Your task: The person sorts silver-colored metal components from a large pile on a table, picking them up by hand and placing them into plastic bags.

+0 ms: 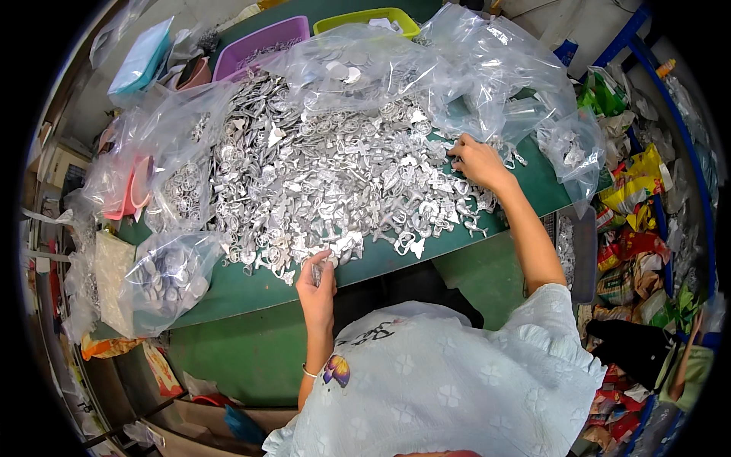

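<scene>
A wide heap of small silver-grey metal charms (327,167) in many shapes covers the middle of the green table (251,293). At the near edge of the heap, my left hand (316,286) is curled closed, with grey metal charms showing between its thumb and fingers. My right hand (480,164) reaches to the heap's right side, its fingers bent together and their tips touching the pieces there. Whatever lies under those fingertips is too small to make out. A few loose charms (518,154) lie just right of this hand.
Clear plastic bags (495,68) drape over the back of the table. A bag of flat discs (167,278) sits at the left, near a pink scoop (133,190). Purple (298,28) and green bins (410,27) stand behind. Blue shelving (678,107) with packages rises at the right.
</scene>
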### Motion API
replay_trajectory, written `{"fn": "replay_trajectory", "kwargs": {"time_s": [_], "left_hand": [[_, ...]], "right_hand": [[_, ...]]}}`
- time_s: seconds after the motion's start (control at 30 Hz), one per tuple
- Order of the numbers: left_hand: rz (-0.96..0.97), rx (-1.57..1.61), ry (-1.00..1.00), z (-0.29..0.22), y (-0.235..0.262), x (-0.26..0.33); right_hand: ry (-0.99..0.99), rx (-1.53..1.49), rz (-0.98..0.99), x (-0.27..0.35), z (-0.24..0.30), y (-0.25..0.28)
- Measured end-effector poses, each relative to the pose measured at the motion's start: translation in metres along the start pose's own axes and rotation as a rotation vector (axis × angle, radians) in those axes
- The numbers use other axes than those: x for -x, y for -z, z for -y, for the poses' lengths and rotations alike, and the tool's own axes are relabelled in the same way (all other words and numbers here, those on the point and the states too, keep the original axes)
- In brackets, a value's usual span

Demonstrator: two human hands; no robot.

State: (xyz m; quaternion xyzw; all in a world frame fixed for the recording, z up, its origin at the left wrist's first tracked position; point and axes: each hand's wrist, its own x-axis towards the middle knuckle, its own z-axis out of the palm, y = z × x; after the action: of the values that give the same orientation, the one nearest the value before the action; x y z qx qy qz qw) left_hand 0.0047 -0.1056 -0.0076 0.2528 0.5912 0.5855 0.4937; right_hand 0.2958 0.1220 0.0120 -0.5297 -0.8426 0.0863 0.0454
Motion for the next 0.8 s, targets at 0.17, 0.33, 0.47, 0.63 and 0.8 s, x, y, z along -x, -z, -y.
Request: {"fn": "replay_trajectory", "kwargs": {"time_s": [0.17,0.33,0.47,0.63,0.8], "left_hand": [[0.025,-0.006,0.020,-0.002,-0.002,0.002],[0.030,-0.049,0.002,0.000,-0.006,0.001],[0.020,-0.060,0.010,0.001,-0.009,0.004],[0.037,-0.046,-0.004,0.003,-0.009,0.003],[0.036,-0.015,0.037,-0.002,-0.012,0.008]], "right_hand": [[0.196,0.218,0.023,0.003,-0.005,0.009],[0.357,0.238,0.015,0.000,-0.008,0.006],[0.312,0.013,-0.158,-0.004,-0.015,0.011],[-0.331,-1.599,0.048,-0.021,-0.025,0.014],[-0.413,-1.629,0.066,-0.047,0.005,0.002]]}}
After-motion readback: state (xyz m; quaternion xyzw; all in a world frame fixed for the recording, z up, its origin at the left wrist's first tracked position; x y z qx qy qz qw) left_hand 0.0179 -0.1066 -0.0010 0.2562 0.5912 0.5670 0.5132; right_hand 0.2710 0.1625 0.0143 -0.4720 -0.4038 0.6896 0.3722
